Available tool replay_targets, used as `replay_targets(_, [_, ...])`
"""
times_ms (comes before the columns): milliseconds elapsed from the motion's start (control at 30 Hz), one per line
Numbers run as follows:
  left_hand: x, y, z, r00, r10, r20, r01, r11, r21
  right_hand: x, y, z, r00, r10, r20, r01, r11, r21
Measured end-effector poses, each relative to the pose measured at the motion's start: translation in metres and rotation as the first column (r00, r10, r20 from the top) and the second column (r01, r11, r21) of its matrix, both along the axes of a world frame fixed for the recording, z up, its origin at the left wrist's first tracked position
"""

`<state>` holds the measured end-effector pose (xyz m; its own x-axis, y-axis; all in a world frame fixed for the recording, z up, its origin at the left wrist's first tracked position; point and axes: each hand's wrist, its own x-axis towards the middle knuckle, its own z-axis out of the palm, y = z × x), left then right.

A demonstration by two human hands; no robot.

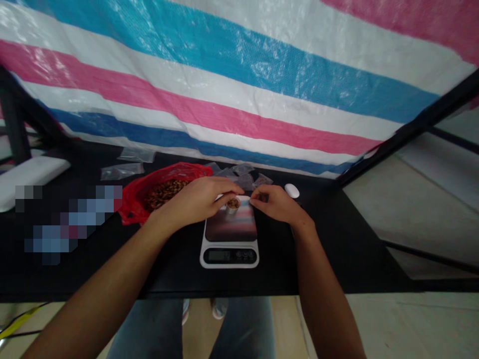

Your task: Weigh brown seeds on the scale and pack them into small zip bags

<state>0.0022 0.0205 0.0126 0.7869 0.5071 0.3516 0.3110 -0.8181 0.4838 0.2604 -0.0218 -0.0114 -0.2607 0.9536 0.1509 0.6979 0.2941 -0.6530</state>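
A white kitchen scale [231, 229] with a shiny plate stands on the black table. On its plate, towards the back, is a small metal cup [232, 205] filled with brown bits. My left hand [209, 197] reaches over the scale's back left, its fingers apart beside the cup. At the back right corner of the scale is my right hand [271, 200], thumb and fingertips brought together; whatever they hold, if anything, is too small to name. Left of the scale, a red plastic bag [130, 199] lies open with many brown pieces [164, 193] inside, partly behind my left hand.
Clear plastic bags [242, 174] lie behind the scale, with others [121, 171] at the back left. A white oval object [292, 190] sits right of my right hand. A white box [32, 177] is at far left. Striped sheeting [224, 89] hangs behind the table.
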Motion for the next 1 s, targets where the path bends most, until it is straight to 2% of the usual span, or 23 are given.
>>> replay_targets(100, [-0.007, 0.006, 0.000, 0.992, 0.108, -0.060, -0.107, 0.994, 0.027, -0.003, 0.000, 0.003, 0.998, -0.031, -0.059, 0.033, 0.999, 0.030])
replay_targets(200, [-0.011, 0.010, -0.003, 0.971, 0.158, -0.182, -0.154, 0.987, 0.035, -0.013, -0.002, 0.006, 0.986, -0.041, -0.164, 0.062, 0.991, 0.123])
replay_targets(333, [-0.008, 0.009, -0.006, 0.953, 0.150, -0.265, -0.152, 0.988, 0.011, -0.029, -0.005, 0.008, 0.966, 0.079, -0.244, -0.046, 0.989, 0.140])
replay_targets(467, [-0.004, 0.008, -0.009, 0.946, 0.143, -0.292, -0.136, 0.990, 0.043, -0.035, -0.006, 0.006, 0.961, 0.134, -0.242, -0.115, 0.989, 0.091])
replay_targets(733, [-0.003, 0.008, -0.012, 0.938, 0.182, -0.296, -0.159, 0.982, 0.101, -0.030, -0.007, 0.009, 0.968, 0.027, -0.248, 0.001, 0.993, 0.115])
replay_targets(1000, [-0.002, 0.005, -0.011, 0.950, 0.146, -0.277, -0.128, 0.988, 0.082, -0.029, -0.006, 0.009, 0.966, 0.013, -0.260, 0.016, 0.994, 0.108])
